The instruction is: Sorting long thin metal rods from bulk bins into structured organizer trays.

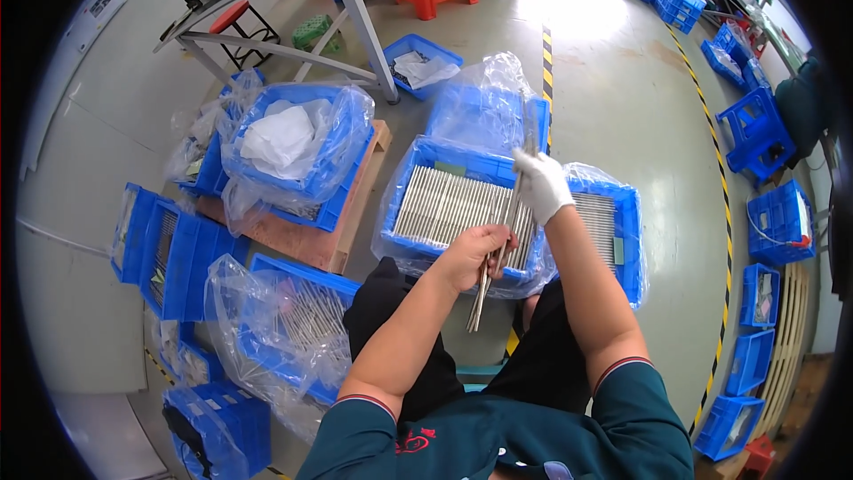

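Left hand (480, 258) holds metal rods (478, 304) by a blue crate (484, 165) of similar rods (449, 204).

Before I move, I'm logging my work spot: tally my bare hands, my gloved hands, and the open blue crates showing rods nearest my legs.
Bare hands: 1 (left hand, gripping metal rods)
Gloved hands: 1 (right hand)
Open blue crates showing rods: 3 (centre crate, right crate, left crate)
Total: 5

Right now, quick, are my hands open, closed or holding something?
Left hand: closed, holding metal rods.
Right hand: gloved, at the rods' upper part; can't tell whether it's closed on them.
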